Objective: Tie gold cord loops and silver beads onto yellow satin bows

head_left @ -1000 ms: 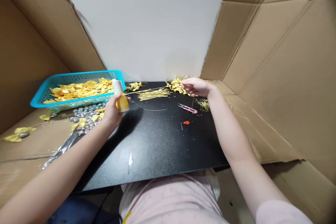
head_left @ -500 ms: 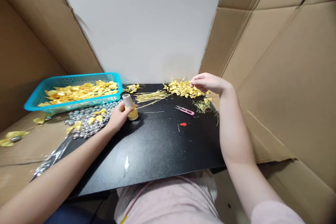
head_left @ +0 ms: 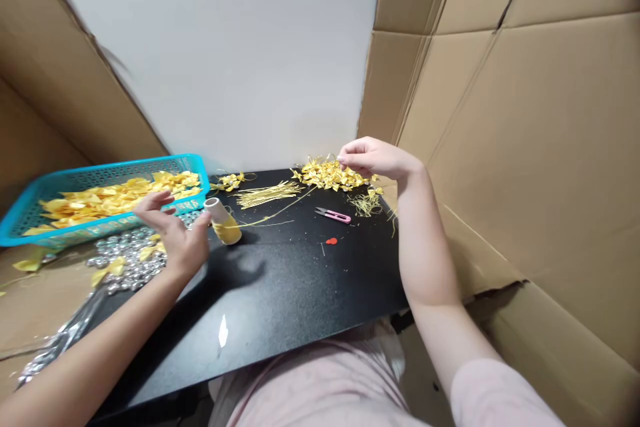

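A cone-shaped spool (head_left: 228, 229) wound with yellow thread stands on the black table, tilted slightly in view. My left hand (head_left: 177, 233) is open just left of it, fingers spread and not gripping it. Yellow thread (head_left: 270, 217) runs from the spool up to the right, towards my right hand (head_left: 373, 157). That hand is raised over a pile of yellow ribbon bows (head_left: 330, 175), with thumb and fingertips pinched together; the thread's last stretch is too fine to follow. Pink thread snips (head_left: 333, 215) lie on the table below it.
A blue basket (head_left: 203, 197) holds yellow petal-like ribbon pieces. Silver beads (head_left: 133, 270) spread beneath my left hand. A bundle of yellow strands (head_left: 267, 194), thread scraps (head_left: 367, 204) and a red piece (head_left: 331, 241) lie on the table. Cardboard walls (head_left: 525, 147) stand at the sides.
My left hand has let go of the spool and moved left, fingers opening. The spool stays standing. My right hand keeps its pinch over the bows; the whole view has shifted.
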The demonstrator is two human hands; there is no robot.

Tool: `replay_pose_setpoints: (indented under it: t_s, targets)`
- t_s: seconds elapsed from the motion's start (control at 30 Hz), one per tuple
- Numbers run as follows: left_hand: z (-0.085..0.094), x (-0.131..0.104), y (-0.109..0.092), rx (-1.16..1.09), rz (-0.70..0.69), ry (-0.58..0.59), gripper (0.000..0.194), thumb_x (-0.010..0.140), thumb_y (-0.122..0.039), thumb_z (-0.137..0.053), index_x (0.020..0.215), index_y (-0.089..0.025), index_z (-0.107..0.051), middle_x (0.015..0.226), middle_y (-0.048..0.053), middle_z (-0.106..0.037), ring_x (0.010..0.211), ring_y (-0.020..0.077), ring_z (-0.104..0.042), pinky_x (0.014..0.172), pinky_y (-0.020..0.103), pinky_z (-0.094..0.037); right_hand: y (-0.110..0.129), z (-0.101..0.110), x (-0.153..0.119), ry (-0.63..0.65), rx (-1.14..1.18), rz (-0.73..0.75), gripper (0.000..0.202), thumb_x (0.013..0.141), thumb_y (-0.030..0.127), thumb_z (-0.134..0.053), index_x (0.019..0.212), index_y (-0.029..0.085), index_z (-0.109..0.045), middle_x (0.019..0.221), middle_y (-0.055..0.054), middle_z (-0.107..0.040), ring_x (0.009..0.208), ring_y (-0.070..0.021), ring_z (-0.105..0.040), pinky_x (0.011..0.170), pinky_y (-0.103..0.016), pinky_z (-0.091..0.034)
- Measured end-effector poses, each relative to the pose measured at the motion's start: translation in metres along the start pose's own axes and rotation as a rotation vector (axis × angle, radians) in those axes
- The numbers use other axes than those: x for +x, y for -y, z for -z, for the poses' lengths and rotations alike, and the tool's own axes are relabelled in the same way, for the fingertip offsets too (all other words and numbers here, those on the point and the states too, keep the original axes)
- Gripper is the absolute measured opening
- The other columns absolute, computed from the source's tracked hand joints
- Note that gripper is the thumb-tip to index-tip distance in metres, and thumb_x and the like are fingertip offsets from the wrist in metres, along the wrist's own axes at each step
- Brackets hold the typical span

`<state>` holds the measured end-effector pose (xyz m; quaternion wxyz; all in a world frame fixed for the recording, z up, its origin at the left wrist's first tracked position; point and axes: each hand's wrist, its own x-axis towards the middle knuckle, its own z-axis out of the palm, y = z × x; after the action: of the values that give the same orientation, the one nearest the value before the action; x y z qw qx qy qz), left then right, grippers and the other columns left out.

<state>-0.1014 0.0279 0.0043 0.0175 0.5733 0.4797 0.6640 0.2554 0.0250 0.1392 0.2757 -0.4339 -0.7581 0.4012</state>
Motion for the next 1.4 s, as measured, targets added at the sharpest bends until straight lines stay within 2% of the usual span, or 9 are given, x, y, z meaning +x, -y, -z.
replay_pose_setpoints:
  t_s: [0.07, 0.13, 0.23, 0.3, 0.33, 0.47, 0.67, 0.83, 1.4]
  targets:
    - [-0.005, 0.006, -0.028, 0.043, -0.225, 0.112, 0.044, 0.067, -0.034, -0.069, 0.104, -0.02, -0.05, 0.117, 0.01, -0.05, 0.118, 0.0291, -0.044, 0.102, 0.041, -0.034, 0.003, -0.004, 0.001, -0.005, -0.006, 0.023, 0.024, 0.091, 0.029, -0.055, 0.071, 0.016, -0.056, 0.052, 0.006, -0.036, 0.045, -0.005, -0.027, 0.043, -0.023, -0.02]
    - [-0.019, 0.011, -0.06, 0.008, -0.267, 0.473, 0.031, 0.076, -0.036, -0.065, 0.101, -0.02, -0.057, 0.107, 0.009, -0.059, 0.108, 0.0268, -0.053, 0.1, 0.04, -0.036, 0.008, -0.009, 0.003, -0.014, 0.007, 0.053, 0.024, 0.092, 0.03, -0.053, 0.072, 0.016, -0.056, 0.052, 0.007, -0.035, 0.045, -0.0052, -0.027, 0.044, -0.023, -0.021]
    - [-0.049, 0.015, -0.1, -0.214, -0.083, 0.907, 0.036, 0.081, -0.047, -0.063, 0.107, -0.021, -0.061, 0.101, 0.007, -0.066, 0.098, 0.0242, -0.06, 0.09, 0.036, -0.043, 0.014, -0.02, 0.007, -0.009, 0.011, 0.092, 0.025, 0.092, 0.034, -0.055, 0.074, 0.015, -0.056, 0.053, 0.007, -0.036, 0.046, -0.0052, -0.028, 0.044, -0.023, -0.022]
    - [-0.066, 0.016, -0.111, -0.354, 0.059, 1.19, 0.038, 0.087, -0.053, -0.052, 0.101, -0.019, -0.062, 0.079, 0.004, -0.064, 0.075, 0.0184, -0.059, 0.073, 0.031, -0.046, 0.014, -0.026, 0.011, -0.013, -0.018, 0.1, 0.03, 0.089, 0.04, -0.059, 0.072, 0.016, -0.055, 0.054, 0.007, -0.037, 0.047, -0.0052, -0.028, 0.044, -0.023, -0.022]
    - [-0.071, 0.017, -0.111, -0.395, 0.111, 1.241, 0.04, 0.089, -0.055, -0.047, 0.091, -0.018, -0.061, 0.066, 0.001, -0.056, 0.062, 0.0146, -0.053, 0.063, 0.027, -0.044, 0.013, -0.028, 0.014, -0.041, -0.03, 0.109, 0.034, 0.087, 0.044, -0.061, 0.069, 0.016, -0.053, 0.054, 0.007, -0.036, 0.047, -0.0051, -0.029, 0.045, -0.023, -0.022]
    - [-0.067, 0.032, -0.091, -0.427, 0.257, 1.211, 0.041, 0.089, -0.055, -0.048, 0.071, -0.018, -0.051, 0.054, -0.006, -0.034, 0.046, 0.0084, -0.033, 0.046, 0.022, -0.031, -0.003, -0.021, 0.021, -0.284, -0.004, 0.183, 0.051, 0.078, 0.056, -0.067, 0.058, 0.02, -0.037, 0.051, 0.009, -0.027, 0.047, -0.005, -0.024, 0.045, -0.023, -0.018]
    - [-0.025, 0.076, -0.067, -0.036, 0.171, 1.348, 0.037, 0.085, -0.053, -0.053, 0.075, -0.018, -0.063, 0.065, 0.001, -0.061, 0.063, 0.0133, -0.056, 0.061, 0.024, -0.046, -0.025, -0.002, 0.023, -0.285, 0.002, 0.127, 0.056, 0.073, 0.06, -0.07, 0.056, 0.02, -0.034, 0.049, 0.008, -0.028, 0.046, -0.005, -0.024, 0.046, -0.024, -0.018]
    - [-0.005, 0.092, -0.057, 0.224, 0.098, 1.365, 0.036, 0.08, -0.053, -0.058, 0.083, -0.02, -0.072, 0.081, 0.003, -0.074, 0.076, 0.0188, -0.066, 0.064, 0.024, -0.047, -0.028, 0.002, 0.018, -0.236, -0.044, 0.045, 0.055, 0.073, 0.059, -0.071, 0.057, 0.02, -0.035, 0.05, 0.008, -0.029, 0.047, -0.0048, -0.027, 0.047, -0.023, -0.022]
    - [-0.015, 0.09, -0.041, 0.397, -0.031, 1.29, 0.038, 0.076, -0.055, -0.061, 0.086, -0.022, -0.076, 0.091, 0.004, -0.076, 0.085, 0.0216, -0.067, 0.073, 0.028, -0.048, -0.03, 0.018, 0.003, -0.1, -0.116, -0.1, 0.058, 0.069, 0.06, -0.073, 0.058, 0.02, -0.033, 0.056, 0.008, -0.026, 0.051, -0.0055, -0.024, 0.05, -0.025, -0.019]
